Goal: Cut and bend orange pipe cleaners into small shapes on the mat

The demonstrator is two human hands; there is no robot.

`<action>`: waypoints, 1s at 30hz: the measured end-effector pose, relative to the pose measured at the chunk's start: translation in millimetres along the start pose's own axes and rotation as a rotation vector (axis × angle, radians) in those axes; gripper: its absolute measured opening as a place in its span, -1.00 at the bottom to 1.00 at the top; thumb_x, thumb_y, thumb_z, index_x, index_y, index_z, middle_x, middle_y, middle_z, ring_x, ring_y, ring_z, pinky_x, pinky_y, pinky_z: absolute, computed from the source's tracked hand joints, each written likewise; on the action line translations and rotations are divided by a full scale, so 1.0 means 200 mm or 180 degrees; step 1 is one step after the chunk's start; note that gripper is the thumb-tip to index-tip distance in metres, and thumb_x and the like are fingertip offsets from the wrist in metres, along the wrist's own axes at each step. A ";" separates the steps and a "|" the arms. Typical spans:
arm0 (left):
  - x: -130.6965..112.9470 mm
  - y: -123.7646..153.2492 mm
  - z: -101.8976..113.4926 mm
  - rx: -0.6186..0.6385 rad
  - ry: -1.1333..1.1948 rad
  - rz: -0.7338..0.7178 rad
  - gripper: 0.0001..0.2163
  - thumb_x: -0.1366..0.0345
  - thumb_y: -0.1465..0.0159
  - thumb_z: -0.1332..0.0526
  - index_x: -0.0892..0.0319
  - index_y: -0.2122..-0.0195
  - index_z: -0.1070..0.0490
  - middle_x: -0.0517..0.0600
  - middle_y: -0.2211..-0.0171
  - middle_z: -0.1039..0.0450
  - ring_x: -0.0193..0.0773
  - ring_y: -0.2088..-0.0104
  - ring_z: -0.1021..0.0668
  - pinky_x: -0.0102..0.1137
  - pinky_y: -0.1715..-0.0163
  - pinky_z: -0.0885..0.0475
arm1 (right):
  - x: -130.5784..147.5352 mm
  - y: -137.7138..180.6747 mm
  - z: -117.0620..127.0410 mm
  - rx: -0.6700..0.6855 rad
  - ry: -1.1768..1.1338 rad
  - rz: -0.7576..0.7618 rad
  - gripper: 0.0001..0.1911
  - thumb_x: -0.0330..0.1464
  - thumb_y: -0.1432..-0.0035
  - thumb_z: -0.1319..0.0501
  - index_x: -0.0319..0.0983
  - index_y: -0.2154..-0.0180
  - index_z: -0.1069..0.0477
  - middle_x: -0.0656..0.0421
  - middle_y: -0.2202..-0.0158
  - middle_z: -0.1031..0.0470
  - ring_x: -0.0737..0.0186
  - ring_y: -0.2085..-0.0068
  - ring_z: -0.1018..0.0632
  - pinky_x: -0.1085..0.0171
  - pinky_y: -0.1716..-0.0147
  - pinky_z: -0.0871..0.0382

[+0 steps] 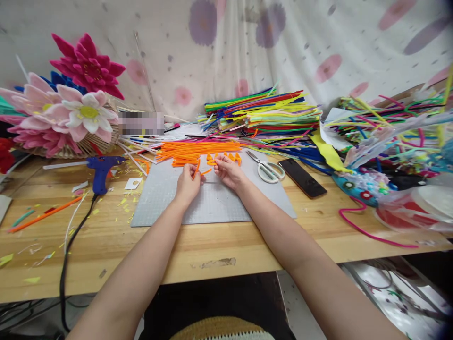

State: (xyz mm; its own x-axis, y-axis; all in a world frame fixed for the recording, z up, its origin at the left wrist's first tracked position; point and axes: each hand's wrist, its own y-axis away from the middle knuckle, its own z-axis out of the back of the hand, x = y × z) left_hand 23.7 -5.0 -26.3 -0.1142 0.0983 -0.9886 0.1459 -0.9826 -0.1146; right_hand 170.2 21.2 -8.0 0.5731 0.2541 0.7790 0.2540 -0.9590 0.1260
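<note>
My left hand [188, 183] is closed on a bent orange pipe cleaner [205, 172], with one end standing up and another pointing right. Close by, my right hand [229, 172] is pinched near that right end; whether anything sits between its fingertips I cannot make out. Both hands are over a grey cutting mat [212, 208]. Just behind them lies a pile of straight orange pipe cleaners [198, 148]. A row of zigzag-folded orange pieces [235, 158] is partly hidden by my right hand.
White-handled scissors [271, 172] and a black phone [302, 178] lie at the right. A blue glue gun [101, 172] with a black cord stands at the left, below fuzzy flowers [87, 111]. Bundles of coloured pipe cleaners [265, 113] are piled behind. A pink pipe cleaner [371, 236] curls near the front edge.
</note>
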 end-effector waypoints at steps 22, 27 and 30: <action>-0.05 -0.02 0.01 0.0180 0.0005 -0.0219 -0.87 0.37 0.03 -0.24 0.17 0.41 -0.46 0.01 0.27 -0.45 -0.19 0.11 -0.43 -0.27 0.03 -0.28 | -0.08 0.02 -0.09 -0.0297 0.1845 0.0335 -0.85 -0.42 0.03 -0.18 -0.21 0.46 -0.17 0.41 0.72 -0.23 0.50 0.72 -0.24 0.48 0.75 -0.09; -0.06 -0.03 0.07 -0.0085 -0.0919 -0.0861 -0.93 0.33 0.05 -0.31 0.16 0.50 -0.48 0.02 0.36 -0.41 -0.22 0.23 -0.43 -0.28 0.12 -0.30 | -0.09 0.01 -0.10 -0.0217 0.2085 0.0406 -0.84 -0.42 0.02 -0.18 -0.21 0.46 -0.16 0.40 0.70 -0.23 0.51 0.73 -0.23 0.47 0.74 -0.11; -0.08 -0.04 0.08 -0.0129 -0.0571 -0.0741 -0.92 0.31 0.00 -0.29 0.18 0.49 -0.46 -0.04 0.44 -0.40 -0.33 0.40 -0.42 -0.39 0.31 -0.33 | -0.09 0.00 -0.09 -0.0148 0.2157 0.0432 -0.86 -0.43 0.00 -0.17 -0.22 0.46 -0.17 0.40 0.70 -0.23 0.51 0.72 -0.24 0.47 0.74 -0.13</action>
State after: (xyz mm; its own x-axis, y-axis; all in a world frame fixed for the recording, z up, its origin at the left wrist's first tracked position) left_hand 8.0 -1.1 -7.6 -0.3205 0.2873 -0.9026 0.1342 -0.9295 -0.3435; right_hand 145.9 13.8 -11.5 -0.0195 0.0115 0.9997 0.1721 -0.9850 0.0147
